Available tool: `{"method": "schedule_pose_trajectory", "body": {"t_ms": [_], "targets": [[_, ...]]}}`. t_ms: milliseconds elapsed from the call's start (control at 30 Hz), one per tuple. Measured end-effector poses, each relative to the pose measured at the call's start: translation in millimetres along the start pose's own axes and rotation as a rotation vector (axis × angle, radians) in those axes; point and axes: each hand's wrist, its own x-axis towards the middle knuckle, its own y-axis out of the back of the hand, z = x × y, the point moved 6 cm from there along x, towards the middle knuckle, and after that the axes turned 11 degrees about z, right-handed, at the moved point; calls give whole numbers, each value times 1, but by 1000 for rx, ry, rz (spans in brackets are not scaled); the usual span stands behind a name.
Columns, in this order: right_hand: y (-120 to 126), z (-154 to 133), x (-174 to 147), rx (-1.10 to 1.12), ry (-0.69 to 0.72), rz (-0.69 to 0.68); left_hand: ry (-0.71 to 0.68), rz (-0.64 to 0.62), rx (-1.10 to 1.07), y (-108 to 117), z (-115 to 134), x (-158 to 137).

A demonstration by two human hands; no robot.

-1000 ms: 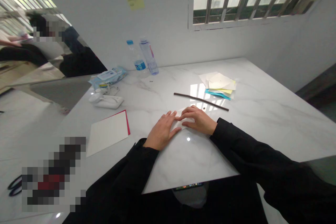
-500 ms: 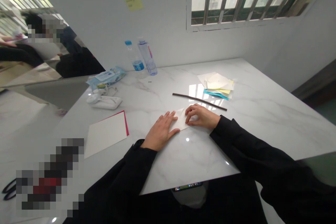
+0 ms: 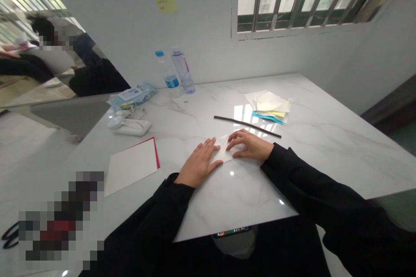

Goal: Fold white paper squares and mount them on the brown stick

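Note:
A small sheet of white paper [image 3: 223, 153] lies on the marbled table between my hands, partly covered by them. My left hand [image 3: 199, 162] rests flat on its left side, fingers stretched out and the thumb along the near edge. Over the right side of the sheet is my right hand [image 3: 251, 145], with its fingers bent and apart from the thumb. Its fingertips are at the paper, though whether they press on it is hard to see. Just beyond the hands lies a thin dark stick [image 3: 247, 125].
A stack of white, yellow and blue papers [image 3: 269, 106] is at the back right. White sheets with a red edge [image 3: 133, 165] lie to the left. Two plastic bottles [image 3: 183, 71], a wipes pack [image 3: 133, 94] and a white device [image 3: 130, 125] stand farther back. A phone [image 3: 233, 231] is at my lap.
My right hand's thumb and fingers have moved apart, and its fingertips sit slightly farther left over the paper. My left hand stays in place.

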Motion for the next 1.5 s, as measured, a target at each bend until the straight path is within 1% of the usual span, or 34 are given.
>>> {"method": "schedule_pose_trajectory", "body": {"t_ms": [167,233,267,333,400,467,533,600,700,867,1133,1367,1500], "targets": [[7,5,-1,0,35,-26,3,-39,3,3,-1,-1],[7,3,-1,-7,40,-16,3,-41,5,5,0,-2],[6,2,-1,-16,32,14,3,-41,7,6,1,-2],[4,-3,0,-52,-3,119,1,-39,10,7,2,-1],[-3,-10,2,-113,-40,224,0,-39,13,6,2,-1],[-18,-20,5,-192,-47,241,1,-35,12,5,2,0],[-34,-25,8,-268,-65,198,-1,-19,5,4,1,0],[-46,-26,9,-322,-92,115,-4,-3,0,3,1,0],[-53,-23,7,-374,-109,18,-8,3,0,3,1,0],[-50,-17,4,-412,-102,-25,-4,-1,2,3,1,-1],[-43,-3,-4,-427,-105,-39,35,-10,-7,10,-9,-6],[-27,14,-12,-391,-95,-72,31,-19,-14,14,-13,-9],[-21,17,-12,-360,-91,-98,38,-23,-25,13,-14,-9]]}}
